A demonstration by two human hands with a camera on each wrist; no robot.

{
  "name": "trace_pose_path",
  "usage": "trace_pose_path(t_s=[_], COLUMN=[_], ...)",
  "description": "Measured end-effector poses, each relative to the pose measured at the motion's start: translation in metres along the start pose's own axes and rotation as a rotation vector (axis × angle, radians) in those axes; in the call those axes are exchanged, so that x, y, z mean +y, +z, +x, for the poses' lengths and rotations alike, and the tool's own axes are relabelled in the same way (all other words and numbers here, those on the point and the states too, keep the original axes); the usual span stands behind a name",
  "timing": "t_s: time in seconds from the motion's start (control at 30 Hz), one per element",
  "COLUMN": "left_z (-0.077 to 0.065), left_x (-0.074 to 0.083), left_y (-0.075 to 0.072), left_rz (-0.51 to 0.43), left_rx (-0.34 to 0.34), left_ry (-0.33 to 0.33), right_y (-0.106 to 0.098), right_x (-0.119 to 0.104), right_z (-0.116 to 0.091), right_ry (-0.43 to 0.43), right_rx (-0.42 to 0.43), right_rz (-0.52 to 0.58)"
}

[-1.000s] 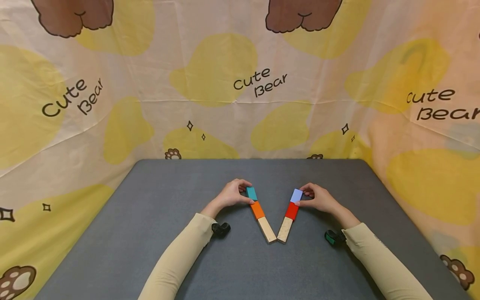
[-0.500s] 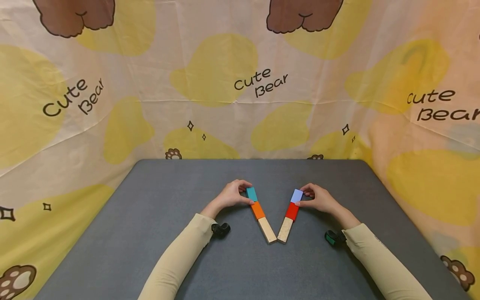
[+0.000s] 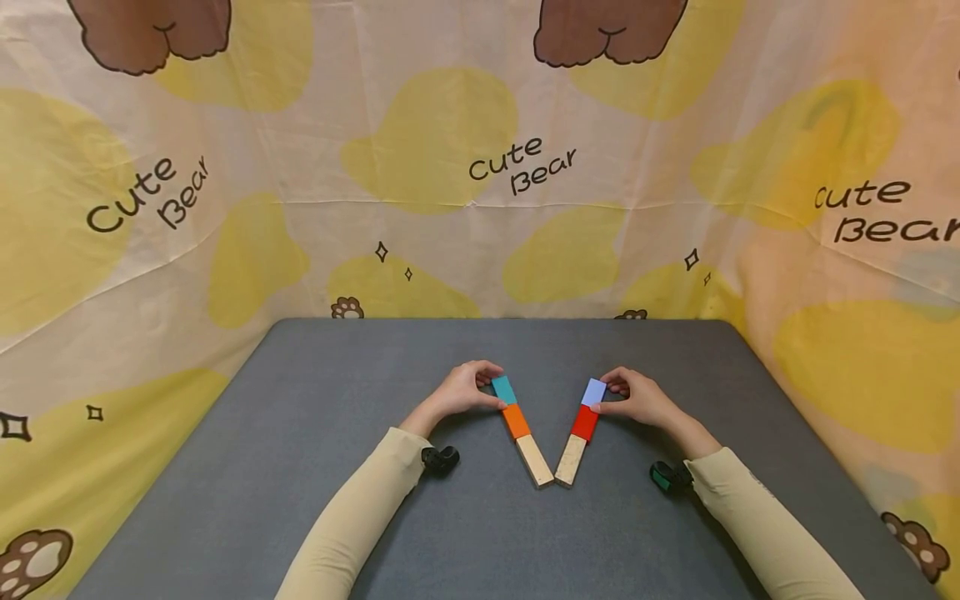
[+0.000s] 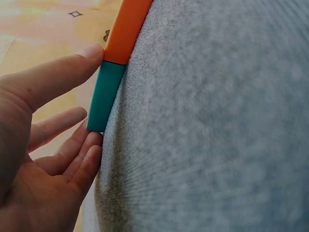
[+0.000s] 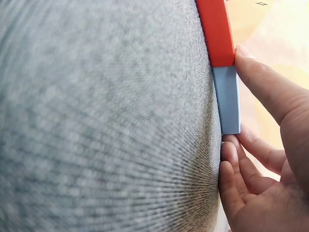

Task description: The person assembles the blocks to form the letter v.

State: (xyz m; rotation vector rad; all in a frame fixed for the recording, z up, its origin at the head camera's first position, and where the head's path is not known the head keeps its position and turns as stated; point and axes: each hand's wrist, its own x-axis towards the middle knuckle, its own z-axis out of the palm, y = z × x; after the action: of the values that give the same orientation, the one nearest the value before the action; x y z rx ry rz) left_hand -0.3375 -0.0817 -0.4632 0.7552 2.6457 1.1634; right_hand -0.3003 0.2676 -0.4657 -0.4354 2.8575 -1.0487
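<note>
Two rows of blocks form a V on the table, with their near ends meeting. The left row runs from a teal block [image 3: 504, 390] through an orange block [image 3: 515, 422] to a plain wooden block [image 3: 535, 462]. In the right row, a light blue block [image 3: 593, 392] and a red block [image 3: 584, 423] lead down to another wooden block [image 3: 570, 461]. My left hand [image 3: 463, 389] holds the teal block, thumb by its seam with the orange one and fingers at its far end. Likewise my right hand [image 3: 636, 395] holds the light blue block, thumb by the red seam.
The dark grey table [image 3: 420, 542] ends at a patterned cloth backdrop [image 3: 420, 150] behind and at both sides. A black wrist device [image 3: 440, 460] sits on the left wrist, and a black and green one [image 3: 670, 476] on the right.
My left hand and the far end of the teal block have shifted very slightly nearer to me. The right hand and the other blocks look still.
</note>
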Motion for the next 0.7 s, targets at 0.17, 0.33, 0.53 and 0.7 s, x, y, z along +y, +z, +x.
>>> trace_pose_path(t_s=[0.17,0.33,0.53,0.7], left_z=[0.0008,0.0028,0.0053,0.0082], left_x=[-0.0015,-0.0037,-0.0024,-0.0014], left_y=[-0.0001,-0.0016,-0.0034,-0.0033], left_rz=[-0.007,-0.022,-0.032,-0.040], left_rx=[-0.004,-0.022,-0.056,-0.062], left_ry=[0.002,-0.004,-0.027,-0.046], right_y=[-0.0003,0.0005,0.0006,0.0002], right_x=[0.0013,0.0010,0.0006,0.0003], right_z=[0.0008,0.0011,0.0011,0.0003], right_ry=[-0.004,-0.002,0.000,0.000], right_rx=[0.003,0.008,0.015,0.017], right_rz=[-0.002,-0.007,-0.011,-0.002])
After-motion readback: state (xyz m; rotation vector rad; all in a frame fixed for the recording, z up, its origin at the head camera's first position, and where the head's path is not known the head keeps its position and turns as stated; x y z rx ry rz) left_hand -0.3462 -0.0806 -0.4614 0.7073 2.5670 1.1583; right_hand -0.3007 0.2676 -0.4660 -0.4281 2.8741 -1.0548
